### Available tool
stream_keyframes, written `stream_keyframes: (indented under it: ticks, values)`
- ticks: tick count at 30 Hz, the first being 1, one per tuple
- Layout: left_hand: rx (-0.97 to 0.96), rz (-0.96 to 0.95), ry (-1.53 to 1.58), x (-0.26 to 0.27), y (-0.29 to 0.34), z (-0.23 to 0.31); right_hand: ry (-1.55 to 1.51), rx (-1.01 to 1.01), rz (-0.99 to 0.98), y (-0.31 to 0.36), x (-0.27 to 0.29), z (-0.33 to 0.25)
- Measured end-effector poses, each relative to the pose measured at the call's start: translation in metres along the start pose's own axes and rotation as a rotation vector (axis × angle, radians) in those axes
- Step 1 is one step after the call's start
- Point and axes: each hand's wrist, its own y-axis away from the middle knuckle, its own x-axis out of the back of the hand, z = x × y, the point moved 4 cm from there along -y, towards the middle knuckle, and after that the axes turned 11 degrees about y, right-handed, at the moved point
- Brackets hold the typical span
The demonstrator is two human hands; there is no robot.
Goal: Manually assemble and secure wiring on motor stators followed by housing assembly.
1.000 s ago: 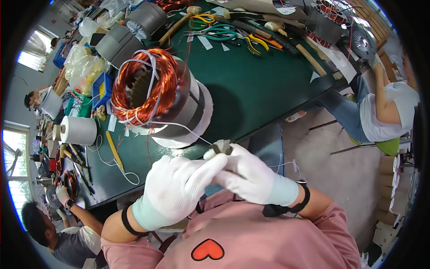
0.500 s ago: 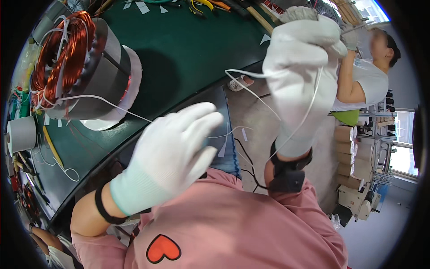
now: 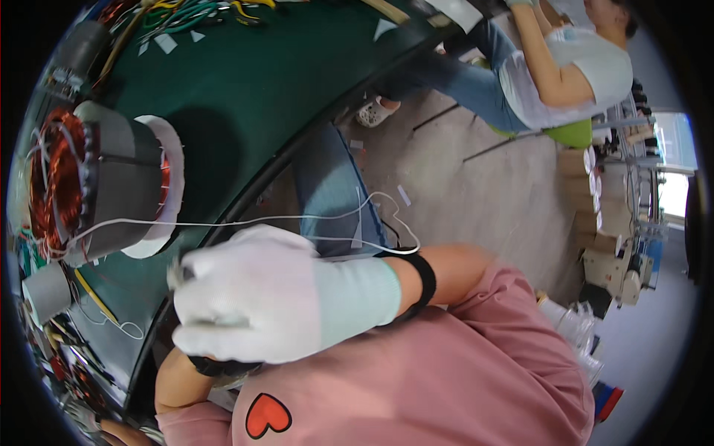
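Note:
A motor stator [image 3: 123, 167] with copper windings [image 3: 58, 175] stands on the green bench at my left. From its windings a thin white cord [image 3: 275, 218] stretches right, loops back above my right forearm and disappears behind my gloved right hand. My right hand [image 3: 249, 293] is across my front, to the left of my chest, its blurred fingers curled closed at the cord. The fingertips of that glove look grey. My left hand is mostly hidden behind and under the right one; its black wrist strap [image 3: 223, 367] shows, but its fingers cannot be made out.
A white thread spool [image 3: 46, 293] and a yellow stick [image 3: 95, 296] lie near the stator. Pliers and other tools [image 3: 190, 16] line the bench's far side. A seated person [image 3: 561, 74] is at the far right, beside shelving and a machine [image 3: 611, 273].
My right hand has swung from the upper right down and left, in front of my left hand. The cord now runs nearly level. My view has shifted, showing more of the other person.

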Motion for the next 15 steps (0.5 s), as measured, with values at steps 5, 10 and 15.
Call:
stream_keyframes:
  ticks: [5,10,15]
  values:
    - [0.473,0.341,-0.037,0.023,0.000,-0.001,-0.030,0.168,0.114,0.015,-0.040,0.009]
    - [0.653,0.223,-0.010,0.023,-0.001,-0.014,-0.178,0.142,0.062,0.011,-0.037,0.001]
    - [0.021,-0.187,-0.075,-0.024,-0.025,0.014,-0.523,-0.026,-0.174,0.007,-0.047,-0.003]
